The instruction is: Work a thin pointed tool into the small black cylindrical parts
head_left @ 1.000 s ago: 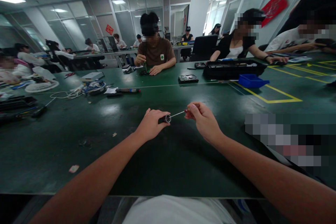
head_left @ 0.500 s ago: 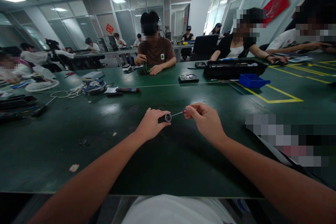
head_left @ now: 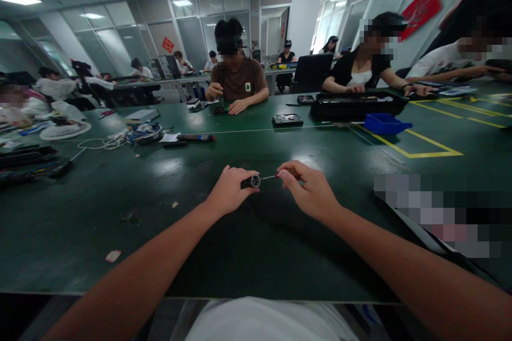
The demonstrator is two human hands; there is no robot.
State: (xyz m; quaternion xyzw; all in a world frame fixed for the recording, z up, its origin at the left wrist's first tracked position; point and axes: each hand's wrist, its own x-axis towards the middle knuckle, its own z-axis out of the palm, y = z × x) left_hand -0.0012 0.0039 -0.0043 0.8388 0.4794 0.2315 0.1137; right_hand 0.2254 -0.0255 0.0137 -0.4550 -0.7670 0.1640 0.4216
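Note:
My left hand is closed around a small black cylindrical part with a round, silvery-rimmed end that faces me. In my right hand is a thin screwdriver, pinched between thumb and fingers near its red collar. The metal shaft points left, and its tip meets the right side of the black part. Most of the screwdriver's handle is hidden by my fingers. Both hands are held just above the green table.
Across the table a person in a brown shirt works on a small part. A hard drive, a long black housing and a blue bin lie ahead. Tangled cables and a pen-like tool are at left.
My right hand has shifted slightly left and down with the screwdriver, whose shaft now lies closer to level. My left hand and the black part stay nearly in place.

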